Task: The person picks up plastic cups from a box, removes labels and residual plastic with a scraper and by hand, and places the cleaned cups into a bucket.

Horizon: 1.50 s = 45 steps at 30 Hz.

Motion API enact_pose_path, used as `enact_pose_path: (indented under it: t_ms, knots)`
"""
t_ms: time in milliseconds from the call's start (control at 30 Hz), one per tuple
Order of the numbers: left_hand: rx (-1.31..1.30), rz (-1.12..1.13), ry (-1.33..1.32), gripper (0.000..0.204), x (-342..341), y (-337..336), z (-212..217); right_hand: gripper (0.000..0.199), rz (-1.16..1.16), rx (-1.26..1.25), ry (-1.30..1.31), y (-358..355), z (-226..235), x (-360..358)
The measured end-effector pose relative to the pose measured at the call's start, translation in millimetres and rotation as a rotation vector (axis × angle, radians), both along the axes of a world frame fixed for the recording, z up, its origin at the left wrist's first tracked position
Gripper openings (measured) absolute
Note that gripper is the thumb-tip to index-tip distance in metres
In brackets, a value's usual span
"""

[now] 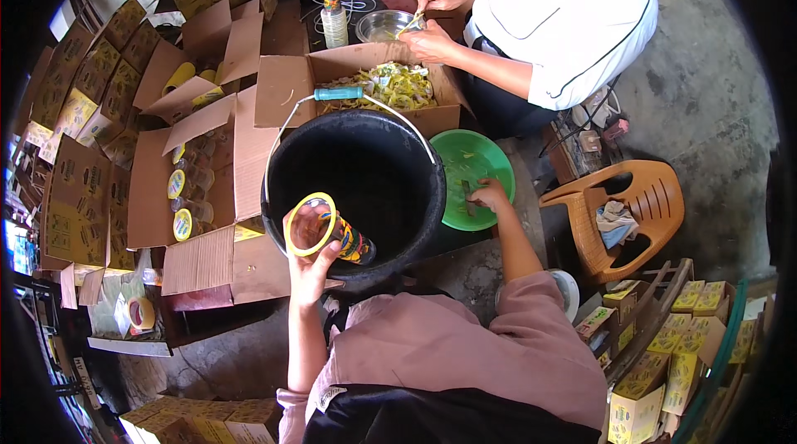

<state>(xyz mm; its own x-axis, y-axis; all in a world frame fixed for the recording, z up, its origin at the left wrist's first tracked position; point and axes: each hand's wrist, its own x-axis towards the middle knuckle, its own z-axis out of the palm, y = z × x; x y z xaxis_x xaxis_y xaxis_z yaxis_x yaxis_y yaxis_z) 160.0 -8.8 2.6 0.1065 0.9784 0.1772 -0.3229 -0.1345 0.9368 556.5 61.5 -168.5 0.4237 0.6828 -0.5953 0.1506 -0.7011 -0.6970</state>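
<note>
My left hand (309, 271) is wrapped around a clear plastic jar (355, 243) with a yellow rim and a colourful printed label. The jar lies tilted over the black bucket (278, 141), its open mouth toward me. Inside the green basin (504, 163), to the right of the bucket, my right hand (490, 194) reaches down with its fingers bent together. What they hold, if anything, is too small to make out. Thin yellow strips lie scattered in the basin. The bucket's wire handle with a turquoise grip (339, 93) rests across its far side.
Across from me, a co-worker's hands (433, 41) hold a yellowish strip near a metal bowl (382, 26). Yellow-green pieces fill a cardboard box (286, 78). Another carton (154, 195) holds yellow-lidded jars (183, 224). Stacked cups (334, 29) stand behind; an orange chair (656, 203) is at right.
</note>
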Motion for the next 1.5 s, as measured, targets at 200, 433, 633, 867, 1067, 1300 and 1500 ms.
enact_pose_path:
  t_ms: [200,433,633,867,1067,1300,1500]
  knots:
    - [0.007,-0.029,-0.002,0.062,0.9,3.2,-2.2,0.073,0.001,-0.019,-0.103,2.1,-9.9,8.8]
    - [0.027,-0.047,0.005,0.064,-0.7,4.4,-1.7,0.076,0.059,-0.159,0.146,3.3,36.1,1.6]
    - [0.049,-0.041,0.018,0.064,-1.4,5.6,-2.2,0.079,0.147,-0.156,0.229,-2.8,68.4,6.4]
    - [0.035,-0.042,-0.001,0.064,-1.0,5.0,-6.1,0.073,0.018,0.062,0.475,-35.5,101.0,23.0]
    - [0.05,-0.066,-0.017,0.065,-1.7,5.1,-4.9,0.074,-0.06,0.205,0.517,-58.4,87.4,45.4]
    - [0.049,-0.08,-0.024,0.066,-3.0,5.7,-2.7,0.073,-0.122,0.197,0.484,-71.9,85.4,50.8]
    - [0.041,-0.078,-0.017,0.069,-4.4,6.1,-4.4,0.073,-0.197,0.257,0.499,-73.5,84.2,43.6]
